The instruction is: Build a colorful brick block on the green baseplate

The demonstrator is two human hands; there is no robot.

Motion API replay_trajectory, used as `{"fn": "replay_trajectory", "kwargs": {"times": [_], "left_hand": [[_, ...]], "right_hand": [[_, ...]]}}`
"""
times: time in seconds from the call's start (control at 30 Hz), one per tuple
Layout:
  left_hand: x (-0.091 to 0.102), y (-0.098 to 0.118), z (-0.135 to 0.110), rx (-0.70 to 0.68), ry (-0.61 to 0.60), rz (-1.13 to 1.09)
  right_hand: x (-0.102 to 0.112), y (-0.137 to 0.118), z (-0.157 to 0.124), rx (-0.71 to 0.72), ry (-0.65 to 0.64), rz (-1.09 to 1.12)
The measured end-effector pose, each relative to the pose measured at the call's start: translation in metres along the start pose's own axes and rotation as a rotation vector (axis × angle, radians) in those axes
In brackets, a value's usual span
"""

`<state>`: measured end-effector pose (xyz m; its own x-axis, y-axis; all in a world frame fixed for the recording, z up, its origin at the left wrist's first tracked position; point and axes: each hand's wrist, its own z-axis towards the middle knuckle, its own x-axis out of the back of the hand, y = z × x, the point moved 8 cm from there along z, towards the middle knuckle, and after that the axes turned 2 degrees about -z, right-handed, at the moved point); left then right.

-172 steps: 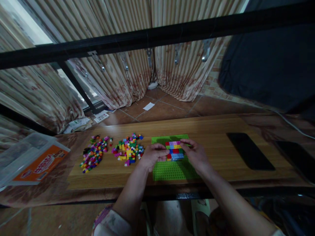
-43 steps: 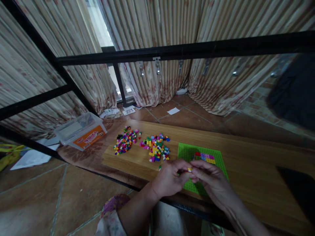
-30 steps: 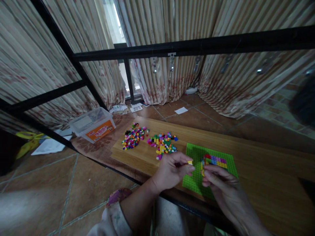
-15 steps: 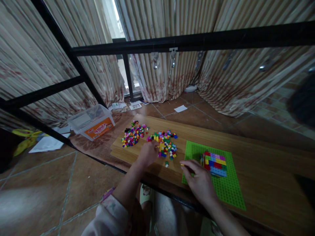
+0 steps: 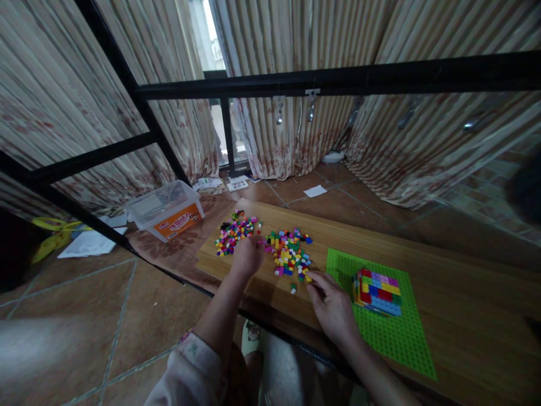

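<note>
The multicoloured rectangular block of stacked plastic bricks (image 5: 382, 290) sits on the green studded plastic baseplate (image 5: 393, 349), apart from both your hands. To the baseplate's left, on the brown wood-grain table (image 5: 460, 321), lie two heaps of loose bricks: the nearer mixed-colour brick pile (image 5: 287, 254), and beyond it the farther mixed-colour brick pile (image 5: 230, 234).

Your left hand (image 5: 248, 256) reaches down at the farther pile's edge, on the side facing the baseplate, fingers bent and blurred; you cannot tell from here whether it grips anything. Your right hand (image 5: 332, 301) is just left of the baseplate, thumb and forefinger slightly parted beside a small yellow plastic brick (image 5: 307, 277); whether they pinch it is unclear. A small green and white piece (image 5: 293, 288) lies near them.

You seem to be at the picking-out step, choosing loose bricks rather than fitting them. The next move, I'd judge, calls for a light fingertip pinch on one brick, drawn free without scattering its neighbours, then turned studs-up before it goes towards the baseplate.
</note>
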<state>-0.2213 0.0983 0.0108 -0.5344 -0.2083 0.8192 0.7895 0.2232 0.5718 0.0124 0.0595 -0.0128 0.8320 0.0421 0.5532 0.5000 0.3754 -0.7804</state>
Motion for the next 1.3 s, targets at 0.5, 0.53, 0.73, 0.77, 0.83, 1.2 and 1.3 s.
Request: {"fn": "replay_trajectory", "kwargs": {"times": [0.5, 0.53, 0.73, 0.77, 0.83, 1.2, 1.3], "left_hand": [[-0.012, -0.007, 0.015, -0.102, -0.063, 0.246], [-0.01, -0.008, 0.014, -0.094, -0.058, 0.251], [0.0, 0.002, 0.003, -0.076, -0.002, 0.282], [-0.002, 0.005, 0.001, -0.092, -0.009, 0.283], [-0.008, 0.011, -0.001, -0.129, -0.038, 0.294], [-0.025, 0.022, 0.003, -0.147, -0.038, 0.417], [-0.016, 0.021, 0.005, -0.124, -0.008, 0.344]], "right_hand": [[0.004, -0.005, -0.009, 0.068, 0.01, -0.031], [0.005, -0.006, -0.009, 0.066, 0.011, -0.03], [0.012, -0.014, -0.007, 0.074, 0.023, -0.013], [0.013, -0.015, -0.007, 0.074, 0.022, -0.011], [0.015, -0.017, -0.007, 0.071, 0.024, -0.01], [0.02, -0.025, -0.006, 0.079, 0.045, 0.017], [0.025, -0.03, -0.005, 0.094, 0.061, 0.037]]}}
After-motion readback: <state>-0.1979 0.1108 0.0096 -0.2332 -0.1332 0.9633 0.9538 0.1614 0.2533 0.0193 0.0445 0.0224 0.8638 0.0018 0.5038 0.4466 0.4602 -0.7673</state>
